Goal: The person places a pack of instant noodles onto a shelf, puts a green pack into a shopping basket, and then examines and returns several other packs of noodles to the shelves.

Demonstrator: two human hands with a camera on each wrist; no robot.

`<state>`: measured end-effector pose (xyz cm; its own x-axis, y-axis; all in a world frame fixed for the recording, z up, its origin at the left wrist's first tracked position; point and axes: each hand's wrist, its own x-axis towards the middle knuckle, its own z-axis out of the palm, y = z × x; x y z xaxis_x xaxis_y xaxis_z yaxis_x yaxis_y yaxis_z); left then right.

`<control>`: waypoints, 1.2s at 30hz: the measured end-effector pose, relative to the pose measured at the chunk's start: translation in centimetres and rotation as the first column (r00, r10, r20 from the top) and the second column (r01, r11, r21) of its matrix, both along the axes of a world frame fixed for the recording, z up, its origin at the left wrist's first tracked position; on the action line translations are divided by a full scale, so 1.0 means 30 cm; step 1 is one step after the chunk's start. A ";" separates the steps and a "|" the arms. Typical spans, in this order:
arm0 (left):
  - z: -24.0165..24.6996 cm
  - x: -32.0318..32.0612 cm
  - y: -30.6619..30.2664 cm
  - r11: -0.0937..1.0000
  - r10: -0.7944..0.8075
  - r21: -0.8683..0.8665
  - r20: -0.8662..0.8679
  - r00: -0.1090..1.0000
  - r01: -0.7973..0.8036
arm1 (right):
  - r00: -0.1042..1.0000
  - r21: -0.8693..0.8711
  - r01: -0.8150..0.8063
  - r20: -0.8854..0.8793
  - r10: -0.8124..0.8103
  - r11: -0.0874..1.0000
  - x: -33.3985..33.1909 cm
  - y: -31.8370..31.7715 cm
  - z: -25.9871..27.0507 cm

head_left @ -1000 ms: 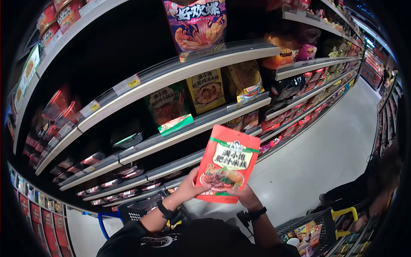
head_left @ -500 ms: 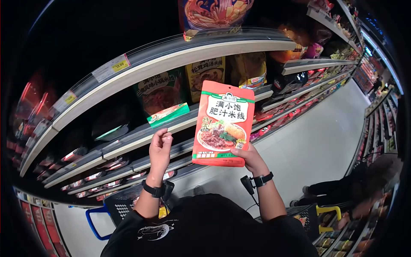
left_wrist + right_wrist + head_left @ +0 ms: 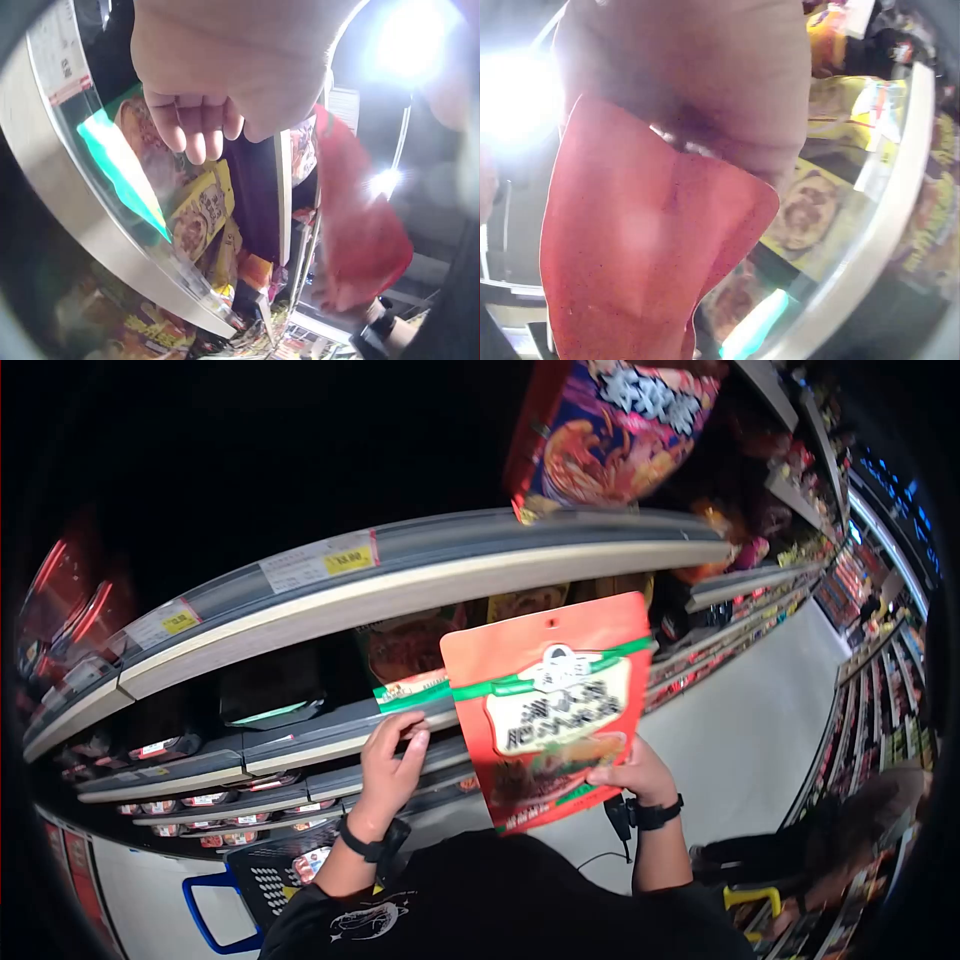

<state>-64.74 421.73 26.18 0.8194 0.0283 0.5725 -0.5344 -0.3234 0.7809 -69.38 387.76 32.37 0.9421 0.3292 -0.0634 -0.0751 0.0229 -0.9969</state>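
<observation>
Pinched below the long shelf (image 3: 440,572)

Pinching one red pouch (image 3: 548,710) by its lower right edge with the right hand (image 3: 642,772) (thumb across its printed front), just below the shelf's edge. Bending the fingers of the left hand (image 3: 393,768) loosely, apart from the pouch's left edge, also below the shelf. Counting one purple bag (image 3: 620,445) on the shelf, two yellow-marked price labels (image 3: 320,561) along its edge, one green-edged packet (image 3: 415,690) and two yellow packets (image 3: 210,206) beneath. With open floor (image 3: 745,695) right of the shelf.
</observation>
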 end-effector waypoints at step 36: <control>-0.200 -0.004 0.131 0.681 0.483 0.489 0.259 0.836 -0.545 | 0.300 -0.121 0.510 0.953 -0.044 0.852 0.665 0.471 0.667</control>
<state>-64.86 425.66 20.19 0.7046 0.1005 0.7025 -0.2233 -0.9082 0.3539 -49.43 401.89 52.37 0.5018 0.2057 0.8402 0.7927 -0.4980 -0.3516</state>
